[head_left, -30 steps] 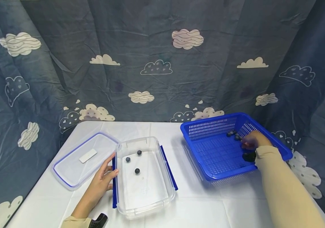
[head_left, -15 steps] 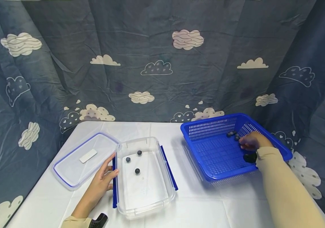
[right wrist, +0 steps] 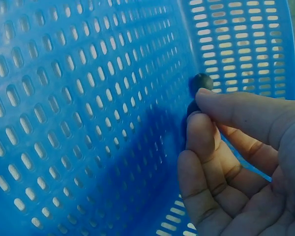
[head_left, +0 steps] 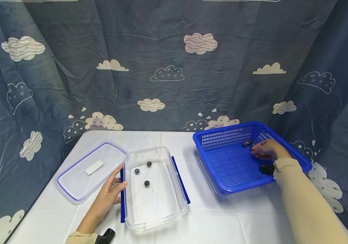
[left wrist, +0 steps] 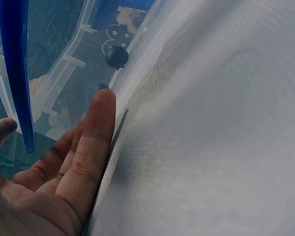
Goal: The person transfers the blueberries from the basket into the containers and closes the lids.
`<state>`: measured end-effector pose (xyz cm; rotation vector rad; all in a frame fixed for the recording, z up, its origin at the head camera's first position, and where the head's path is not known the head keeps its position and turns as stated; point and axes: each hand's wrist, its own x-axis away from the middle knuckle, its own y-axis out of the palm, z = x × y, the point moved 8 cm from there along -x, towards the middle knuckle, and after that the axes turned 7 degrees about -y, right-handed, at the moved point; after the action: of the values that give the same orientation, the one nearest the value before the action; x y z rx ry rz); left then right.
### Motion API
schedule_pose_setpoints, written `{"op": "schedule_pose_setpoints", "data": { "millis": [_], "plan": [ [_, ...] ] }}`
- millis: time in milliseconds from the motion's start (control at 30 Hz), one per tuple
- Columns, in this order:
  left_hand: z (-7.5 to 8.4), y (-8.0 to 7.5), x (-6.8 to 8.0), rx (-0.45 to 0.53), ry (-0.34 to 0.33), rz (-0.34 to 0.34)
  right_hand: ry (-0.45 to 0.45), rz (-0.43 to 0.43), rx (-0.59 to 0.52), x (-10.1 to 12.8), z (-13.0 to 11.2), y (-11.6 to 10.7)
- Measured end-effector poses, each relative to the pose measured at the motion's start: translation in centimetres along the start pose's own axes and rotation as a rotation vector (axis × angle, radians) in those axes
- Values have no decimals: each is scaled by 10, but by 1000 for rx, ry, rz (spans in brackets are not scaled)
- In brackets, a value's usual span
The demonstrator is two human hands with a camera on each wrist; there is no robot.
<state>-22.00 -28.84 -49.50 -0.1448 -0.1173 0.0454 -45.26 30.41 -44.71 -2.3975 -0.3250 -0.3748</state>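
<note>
Since a second ago the right hand (head_left: 266, 150) has slid slightly leftward inside the blue basket (head_left: 222, 137), fingertips curled at small dark berries (right wrist: 202, 81); whether it pinches one, I cannot tell. The left hand (head_left: 111, 189) rests flat, relaxed, against the clear container (head_left: 161, 217) on the tabletop (head_left: 216, 220).

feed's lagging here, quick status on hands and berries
Left hand open, resting against clear box. Right hand in blue basket, fingers closing on a berry. Three berries in box. Nothing in the way.
</note>
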Motion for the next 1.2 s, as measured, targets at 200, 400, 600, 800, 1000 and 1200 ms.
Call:
{"op": "schedule_pose_setpoints", "data": {
  "millis": [200,400,600,800,1000,1200],
  "plan": [
    [-1,-1,-1,-28,8,-1,-22,3,36,1,-7,2],
    [-1,-2,-2,-29,7,-1,-72,11,42,-1,-16,6],
    [-1,-2,-1,-21,7,-3,-154,27,57,-5,-33,12],
    [-2,-1,-1,-16,9,-9,-188,26,46,-4,-52,19],
    [-2,-1,0,-20,12,-6,-220,32,66,5,-73,29],
    [-3,0,-1,-17,4,-12,-278,38,99,10,-89,39]
  ]
}}
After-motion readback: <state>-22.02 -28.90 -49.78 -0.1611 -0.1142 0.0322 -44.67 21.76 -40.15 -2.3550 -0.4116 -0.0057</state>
